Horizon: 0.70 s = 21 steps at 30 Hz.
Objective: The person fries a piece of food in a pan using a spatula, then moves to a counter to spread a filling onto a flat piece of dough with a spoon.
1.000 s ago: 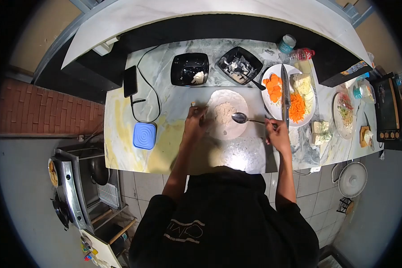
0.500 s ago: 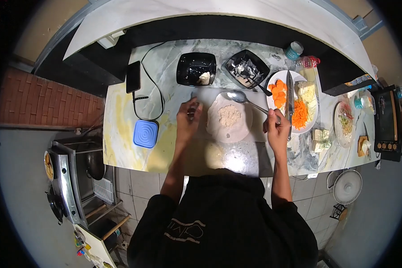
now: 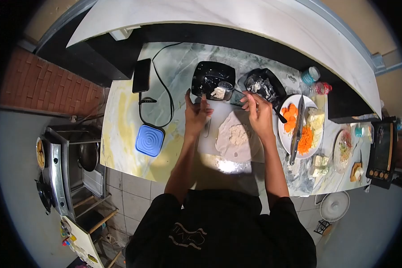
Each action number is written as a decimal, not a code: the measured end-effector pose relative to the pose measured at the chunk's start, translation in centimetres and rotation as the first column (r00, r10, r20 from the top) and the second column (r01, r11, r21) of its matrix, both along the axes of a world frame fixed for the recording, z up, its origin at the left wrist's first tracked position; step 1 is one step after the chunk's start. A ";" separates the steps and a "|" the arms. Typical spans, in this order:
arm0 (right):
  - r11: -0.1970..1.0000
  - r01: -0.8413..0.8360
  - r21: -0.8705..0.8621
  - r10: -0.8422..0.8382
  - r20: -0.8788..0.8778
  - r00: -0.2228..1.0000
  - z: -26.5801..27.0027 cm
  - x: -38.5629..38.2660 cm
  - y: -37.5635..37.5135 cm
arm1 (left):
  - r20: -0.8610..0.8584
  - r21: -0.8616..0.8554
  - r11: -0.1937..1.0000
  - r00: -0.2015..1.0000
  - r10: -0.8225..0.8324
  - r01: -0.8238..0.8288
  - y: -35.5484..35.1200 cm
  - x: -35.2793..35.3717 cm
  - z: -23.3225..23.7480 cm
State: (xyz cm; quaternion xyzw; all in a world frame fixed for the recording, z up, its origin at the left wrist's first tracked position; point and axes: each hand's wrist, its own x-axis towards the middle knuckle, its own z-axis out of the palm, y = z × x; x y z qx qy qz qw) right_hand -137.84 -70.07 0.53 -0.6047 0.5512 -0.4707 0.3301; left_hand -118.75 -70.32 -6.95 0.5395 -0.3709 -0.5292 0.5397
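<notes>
Seen from the head camera, looking straight down past a black shirt (image 3: 219,223). Pinches the handle end of a spoon (image 3: 231,88) in the right hand (image 3: 257,117), fingers curled shut around it. Holds it far back on the handle, probably so that the bowl reaches ahead of the knuckles into the black dish (image 3: 202,71), right at the white lump (image 3: 218,92) lying there. Spreads the left hand (image 3: 196,114) flat and mostly open, with nothing in it, fingertips at the near rim of that same dish; cannot tell whether touching or just short. Looks placed there to steady the dish against the spoon's push.

Has, under the right wrist and between both forearms, a thin round wrapper (image 3: 228,145) with a small mound of filling (image 3: 239,133) in its middle, laid out on a pale board (image 3: 205,145).

Shows a second black dish (image 3: 278,90) just beyond the right hand, and to that hand's right a plate (image 3: 283,134) of carrot (image 3: 291,111) with a knife (image 3: 296,134) laid across it. Shows, left of the left hand, a blue pad (image 3: 149,140), a phone (image 3: 141,75) and a cable (image 3: 167,96), well apart from the dishes.
</notes>
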 end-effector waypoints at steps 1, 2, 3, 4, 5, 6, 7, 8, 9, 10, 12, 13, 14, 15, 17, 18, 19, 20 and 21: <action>0.999 -0.030 -0.024 0.028 -0.081 0.996 -0.1 0.0 -0.5 | -0.048 0.005 1.000 0.999 0.014 -0.014 -0.2 -0.2 0.1; 0.997 -0.061 -0.045 0.053 -0.162 0.985 -0.2 0.0 -0.9 | -0.058 0.019 0.999 0.998 0.030 -0.029 -0.4 -0.4 0.2; 0.997 -0.070 -0.041 0.062 -0.168 0.984 -0.4 -0.1 -1.2 | -0.065 0.023 0.999 0.997 0.039 -0.038 -0.6 -0.5 0.4; 0.995 -0.095 -0.035 0.087 -0.197 0.976 -0.6 -0.2 -1.4 | -0.082 0.012 0.999 0.996 0.033 -0.032 -0.8 -0.6 0.6; 0.992 -0.120 -0.027 0.111 -0.225 0.968 -0.8 -0.3 -1.6 | -0.098 0.001 1.000 0.995 0.026 -0.026 -0.9 -0.6 0.5; 0.990 -0.132 -0.038 0.120 -0.229 0.966 -1.0 -0.4 -1.6 | -0.102 0.007 0.999 0.994 0.033 -0.033 -1.1 -0.6 0.3; 0.990 -0.139 -0.031 0.128 -0.233 0.964 -1.2 -0.5 -1.6 | -0.149 -0.017 0.999 0.988 0.034 -0.037 -1.2 -0.6 0.0; 0.989 -0.145 -0.032 0.133 -0.251 0.959 -1.3 -0.6 -1.5 | -0.195 -0.041 0.998 0.980 0.033 -0.042 -1.3 -0.6 -0.3; 0.988 -0.150 -0.033 0.136 -0.269 0.954 -1.4 -0.7 -1.5 | -0.197 -0.034 0.998 0.980 0.037 -0.045 -1.4 -0.6 -0.3; 0.988 -0.150 -0.026 0.138 -0.270 0.953 -1.5 -0.8 -1.4 | -0.198 -0.045 0.998 0.980 0.027 -0.036 -1.4 -0.5 -0.3; 0.984 -0.172 -0.049 0.145 -0.342 0.928 -1.5 -0.9 -1.3 | -0.198 -0.051 0.998 0.980 0.015 -0.025 -1.5 -0.4 -0.4; 0.984 -0.170 -0.044 0.145 -0.342 0.929 -1.7 -0.9 -1.2 | -0.192 -0.064 0.998 0.981 0.011 -0.024 -1.6 -0.4 -0.6; 0.979 -0.182 -0.086 0.141 -0.356 0.924 -2.0 -0.9 -1.1 | -0.186 -0.077 0.997 0.983 0.007 -0.022 -1.6 -0.4 -0.7; 0.972 -0.194 -0.129 0.135 -0.371 0.919 -2.2 -0.9 -1.0 | -0.187 -0.074 0.997 0.982 0.006 -0.021 -1.5 -0.4 -0.6; 0.986 -0.157 -0.049 0.136 -0.294 0.946 -2.3 -0.7 -0.6 | -0.191 -0.066 0.997 0.981 0.015 -0.028 -1.5 -0.4 -0.5; 0.992 -0.126 0.031 0.130 -0.215 0.968 -2.4 -0.7 -0.5 | -0.191 -0.064 0.998 0.981 0.014 -0.026 -1.5 -0.3 -0.6; 0.992 -0.125 0.033 0.129 -0.215 0.968 -2.3 -0.7 -0.5 | -0.182 -0.046 0.999 0.983 0.014 -0.023 -1.5 -0.2 -0.9; 0.989 -0.123 0.078 0.133 -0.148 0.980 -2.3 -0.7 -0.5 | -0.172 -0.028 0.999 0.985 0.013 -0.018 -1.5 -0.2 -1.0; 0.985 -0.123 0.121 0.133 -0.079 0.988 -2.2 -0.7 -0.5 | -0.171 -0.027 1.000 0.985 0.011 -0.016 -1.5 -0.3 -1.0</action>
